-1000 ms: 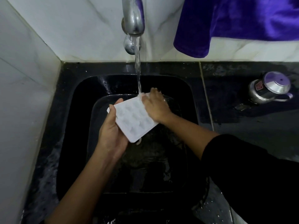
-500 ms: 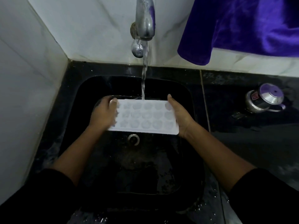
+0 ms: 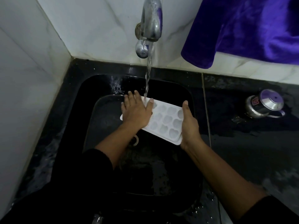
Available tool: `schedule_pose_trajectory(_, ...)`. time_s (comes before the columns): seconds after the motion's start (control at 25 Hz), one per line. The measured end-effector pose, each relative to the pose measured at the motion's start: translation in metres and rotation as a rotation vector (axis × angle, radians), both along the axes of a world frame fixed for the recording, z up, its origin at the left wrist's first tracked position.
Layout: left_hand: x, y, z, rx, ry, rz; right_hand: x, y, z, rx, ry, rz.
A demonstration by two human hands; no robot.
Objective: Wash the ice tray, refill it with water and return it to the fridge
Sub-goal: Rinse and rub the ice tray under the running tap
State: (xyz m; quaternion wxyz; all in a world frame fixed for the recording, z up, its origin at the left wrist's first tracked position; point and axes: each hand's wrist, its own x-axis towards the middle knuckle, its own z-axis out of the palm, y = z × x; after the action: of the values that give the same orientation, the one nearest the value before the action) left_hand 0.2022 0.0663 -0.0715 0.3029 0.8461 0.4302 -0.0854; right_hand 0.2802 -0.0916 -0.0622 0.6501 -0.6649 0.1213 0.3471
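Observation:
A white ice tray point(image 3: 165, 121) with rounded cells facing up is held over the black sink point(image 3: 186, 94). My left hand point(image 3: 136, 111) lies flat on the tray's left part, fingers spread and straight. My right hand point(image 3: 189, 125) grips the tray's right end, thumb along its top edge. Water runs from the chrome tap point(image 3: 151, 21) and lands on the tray's far edge beside my left hand's fingers.
A steel lidded pot point(image 3: 265, 106) stands on the wet black counter at the right. A purple cloth point(image 3: 246, 29) hangs over the white marble wall behind. White wall tiles close off the left side. A drain ring point(image 3: 136, 140) shows below the tray.
My left hand let go of the tray's left end and now lies flat on top of it. The tray's right end has tilted lower and nearer to me.

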Motion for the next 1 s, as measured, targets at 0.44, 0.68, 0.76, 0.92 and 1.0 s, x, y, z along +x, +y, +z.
schedule_pose_trajectory(0.44, 0.004, 0.016, 0.000, 0.043, -0.023, 0.051, -0.005, 0.005, 0.005, -0.022, -0.057, 0.004)
schedule_pose_trajectory(0.68, -0.012, -0.017, -0.017, 0.027, -0.135, -0.160, -0.008, 0.032, 0.002, -0.009, -0.038, 0.024)
schedule_pose_trajectory(0.76, -0.021, 0.008, -0.019, 0.032, -0.119, -0.037, -0.010, 0.036, 0.003, -0.008, -0.079, 0.104)
schedule_pose_trajectory(0.92, -0.051, 0.025, -0.032, -0.024, -0.200, 0.253, -0.010, 0.048, 0.010, 0.006, -0.097, 0.275)
schedule_pose_trajectory(1.0, -0.064, 0.034, -0.040, -0.077, -0.267, 0.497, -0.013, 0.054, 0.009, -0.005, -0.115, 0.352)
